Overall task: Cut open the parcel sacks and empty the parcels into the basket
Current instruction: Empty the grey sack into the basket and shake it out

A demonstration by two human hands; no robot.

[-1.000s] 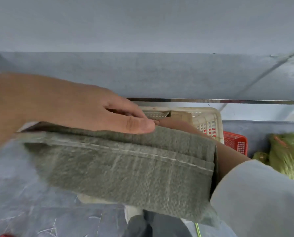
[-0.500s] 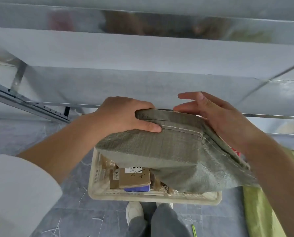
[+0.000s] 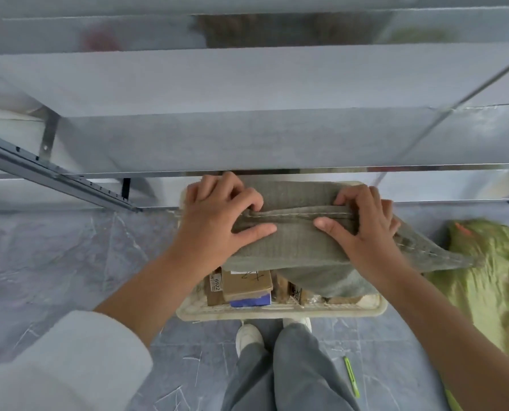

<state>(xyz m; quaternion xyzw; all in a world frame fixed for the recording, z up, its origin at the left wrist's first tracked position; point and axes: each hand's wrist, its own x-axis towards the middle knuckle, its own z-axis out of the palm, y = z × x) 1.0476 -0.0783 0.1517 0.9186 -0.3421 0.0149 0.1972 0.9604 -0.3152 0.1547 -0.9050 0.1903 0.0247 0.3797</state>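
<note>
A grey-green woven sack (image 3: 300,247) hangs over a cream plastic basket (image 3: 277,311) on the floor in front of my feet. My left hand (image 3: 217,221) grips the sack's stitched seam on the left, fingers curled over the fold. On the right, my right hand (image 3: 363,223) holds the same seam, its thumb pressed on the cloth. Brown cardboard parcels (image 3: 244,283), one with a blue edge, lie in the basket under the sack. The sack hides the basket's far half.
A metal shelf rack (image 3: 247,137) stands right behind the basket. A light green sack (image 3: 490,286) lies crumpled on the floor to the right. A green utility knife (image 3: 351,376) lies on the grey floor beside my right leg.
The sack has come down from close to my face to just above the basket. My right hand has closed on the seam, where half a second ago its fingers were spread.
</note>
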